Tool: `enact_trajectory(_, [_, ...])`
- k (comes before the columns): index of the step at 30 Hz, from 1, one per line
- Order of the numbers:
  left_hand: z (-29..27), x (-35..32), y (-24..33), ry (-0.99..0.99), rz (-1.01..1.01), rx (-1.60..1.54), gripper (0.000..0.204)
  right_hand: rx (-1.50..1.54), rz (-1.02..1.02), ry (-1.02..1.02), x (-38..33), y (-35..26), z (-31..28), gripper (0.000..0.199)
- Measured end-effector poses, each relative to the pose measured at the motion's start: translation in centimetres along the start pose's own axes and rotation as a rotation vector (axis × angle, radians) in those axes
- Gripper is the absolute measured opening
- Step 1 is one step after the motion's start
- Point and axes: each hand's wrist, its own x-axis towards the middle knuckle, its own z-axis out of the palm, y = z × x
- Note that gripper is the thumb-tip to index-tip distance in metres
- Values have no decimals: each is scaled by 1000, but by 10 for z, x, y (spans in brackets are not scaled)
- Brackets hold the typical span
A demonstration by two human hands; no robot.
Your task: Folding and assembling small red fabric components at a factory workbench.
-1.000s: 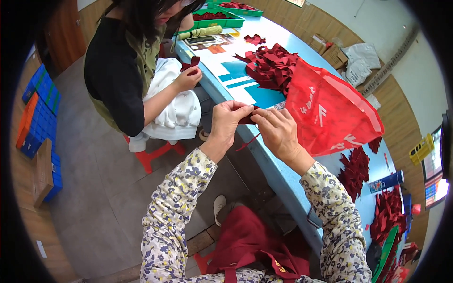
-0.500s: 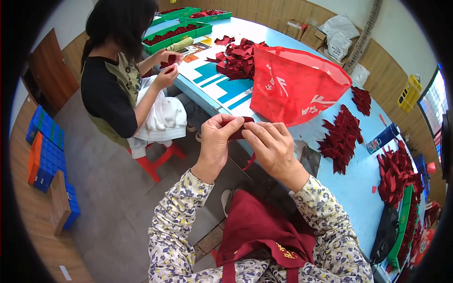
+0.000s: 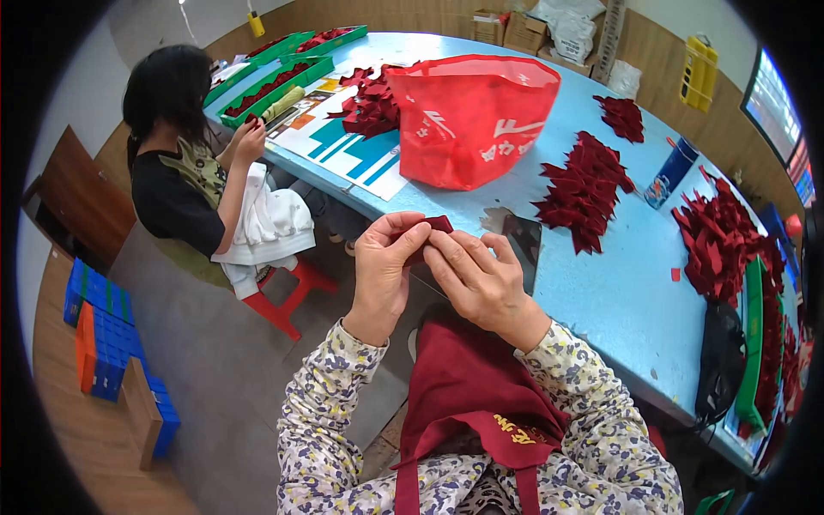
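A small dark red piece of ribbon [image 3: 439, 224] is pinched between my two hands above the table's near edge. My left hand [image 3: 382, 275] grips its left end with thumb and bent forefinger. At the other end, the fingertips of my right hand [image 3: 485, 283] press on the ribbon and cover part of it. Its exact folded shape is hidden by my fingers. Beyond my hands stands a red shopping bag [image 3: 472, 120], and a pile of dark red ribbon bows [image 3: 588, 184] lies to its right.
A seated person [image 3: 180, 172] works at the left. Green trays [image 3: 322, 67] of red pieces line the table's far left. A blue can [image 3: 671, 172], more ribbon bows [image 3: 717, 232], a black bag [image 3: 719, 360] and another green tray [image 3: 753, 343] occupy the right. Blue crates [image 3: 107, 343] sit on the left.
The view has shifted, so the table things appear farther left. The ribbon end that hung below my right hand no longer shows. The other person's hands have come nearer the green tray.
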Motion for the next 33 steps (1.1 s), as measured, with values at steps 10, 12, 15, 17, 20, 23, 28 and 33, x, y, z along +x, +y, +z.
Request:
enact_trajectory(10, [41,-15,-26,-59,11,-31,16,322,376,198,-56,5,-58,21])
enact_trajectory(12, [51,-17,-34,-76,-4,-32,16,439,592,225,-75,9,-60,19])
enact_trajectory(15, [67,-18,-46,-100,-22,-40,16,531,755,203,-96,15,-63,16])
enact_trajectory(17, [75,-19,-54,-103,-61,-81,16,575,846,196,-105,19,-66,14])
enact_trajectory(20, [85,-18,-65,-149,-119,-103,16,630,853,182,-116,27,-73,13])
enact_trajectory(23, [96,-16,-80,-233,-189,-112,17,713,967,247,-129,50,-80,14])
enact_trajectory(28, [122,-13,-95,-348,-274,-30,18,1164,1016,310,-133,95,-96,19])
enact_trajectory(33, [133,-11,-114,-414,-277,81,20,1270,1030,-41,-155,117,-113,15])
